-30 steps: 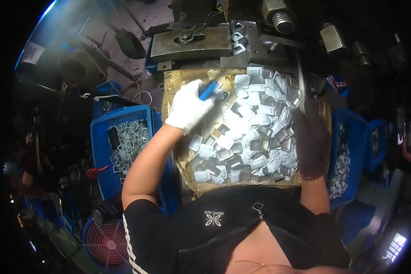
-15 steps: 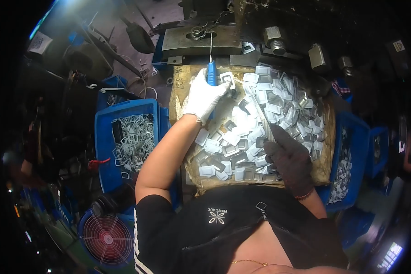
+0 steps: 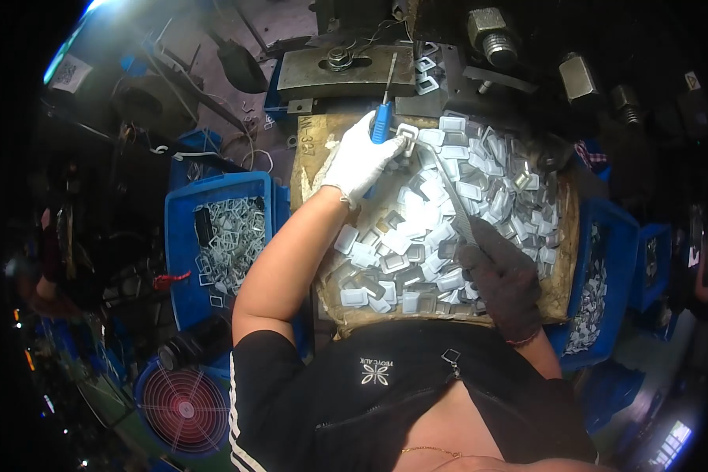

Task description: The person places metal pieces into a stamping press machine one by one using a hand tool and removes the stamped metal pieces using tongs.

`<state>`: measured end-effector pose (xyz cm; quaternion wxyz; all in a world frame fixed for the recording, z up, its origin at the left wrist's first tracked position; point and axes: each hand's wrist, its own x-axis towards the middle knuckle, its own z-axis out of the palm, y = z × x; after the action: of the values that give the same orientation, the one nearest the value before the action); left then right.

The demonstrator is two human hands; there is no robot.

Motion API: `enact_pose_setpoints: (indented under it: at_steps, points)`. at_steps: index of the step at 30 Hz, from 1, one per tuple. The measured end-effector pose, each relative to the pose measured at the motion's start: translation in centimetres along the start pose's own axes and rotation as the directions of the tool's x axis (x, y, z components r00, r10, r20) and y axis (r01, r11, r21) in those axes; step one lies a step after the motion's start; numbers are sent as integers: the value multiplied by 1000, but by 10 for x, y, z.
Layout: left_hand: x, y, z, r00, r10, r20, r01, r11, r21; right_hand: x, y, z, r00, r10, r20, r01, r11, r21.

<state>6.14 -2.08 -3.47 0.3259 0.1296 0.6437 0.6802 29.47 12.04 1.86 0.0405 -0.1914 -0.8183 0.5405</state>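
My left hand (image 3: 357,160), in a white glove, grips a blue-handled screwdriver (image 3: 381,123) with its shaft pointing up. A small white frame piece (image 3: 407,135) is at the same hand's fingertips. My right hand (image 3: 505,277), in a dark glove, is closed round long metal tweezers (image 3: 456,206). Their tips reach up-left beside the frame piece. Under and around both hands lies a heap of small white and grey rectangular pieces (image 3: 468,191) on a worn cardboard-covered surface (image 3: 311,149).
A blue bin (image 3: 171,259) with thin frames stands on the left, another blue bin (image 3: 617,275) with small parts on the right. A metal machine block (image 3: 307,71) and large bolts (image 3: 578,79) are at the top. A fan (image 3: 185,409) is at the lower left.
My right hand has swung inward and down with the tweezers, whose tips have come to the left hand. The screwdriver has turned upright, and a frame piece now shows at my left fingertips.
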Motion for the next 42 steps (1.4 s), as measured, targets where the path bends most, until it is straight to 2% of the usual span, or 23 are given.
enact_pose_setpoints:
  at_steps: [3,5,6,9,10,11,13,14,15,17,18,19,21,22,23,25,29,31,34,37,40,42]
  points:
    - [13,17,-8,985,-53,167,24,986,167,4,-3,-7,999,40,4,-40,999,-29]
    - [26,24,-15,950,-79,303,-9,961,278,7,6,-14,998,-54,12,55,994,-99]
    - [29,35,-14,947,-37,320,-104,905,413,8,10,-18,995,-101,17,103,986,-134]
    - [46,42,-19,921,-198,335,35,900,435,11,9,-30,998,24,53,-20,996,-83]
    - [49,54,-16,913,-249,322,41,843,536,10,9,-31,997,74,-3,-74,997,-19]
    - [50,72,-12,937,-252,240,-33,622,782,9,9,-31,990,125,-58,-122,991,49]
    - [62,75,-7,980,32,195,-197,270,943,9,8,-32,958,231,-171,-207,967,145]
    - [69,81,-2,977,55,207,-212,110,971,12,4,-34,933,279,-228,-243,954,175]
    - [75,86,4,977,59,204,-208,72,976,15,3,-34,902,327,-281,-277,939,206]
    - [85,102,24,981,-31,193,-194,-28,981,21,5,-36,916,196,-350,-187,980,60]
    - [95,103,32,975,-155,160,-174,-83,981,27,1,-36,918,142,-369,-161,987,-20]
    - [98,102,38,984,-122,132,-138,-45,989,32,-5,-36,919,85,-385,-134,986,-103]
    - [100,107,44,997,-51,62,-60,34,998,40,-24,-30,903,185,-388,-186,982,37]
    - [91,104,43,994,6,112,-112,20,994,44,-29,-27,893,237,-382,-212,971,109]
    - [89,91,42,987,159,-16,-6,138,990,49,-22,-25,898,192,-397,-161,981,111]
    - [89,72,21,958,285,-34,-50,281,958,61,5,-17,898,102,-429,-59,992,114]
    - [45,56,3,977,208,49,-113,311,944,85,25,-10,896,-131,-424,49,979,-198]
    - [31,41,-6,979,145,142,-179,289,940,90,26,-8,878,-253,-406,92,922,-376]
    - [23,12,-15,985,125,117,-139,192,971,92,31,-10,817,-429,-385,184,828,-530]
    - [15,4,-14,968,238,84,-136,213,968,86,21,-9,858,-336,-388,102,853,-512]
    - [12,6,-8,973,231,-14,-40,225,974,82,15,-10,847,-290,-445,42,872,-489]
    - [10,4,-16,954,284,-92,-20,368,929,80,22,-14,810,-358,-465,100,865,-492]
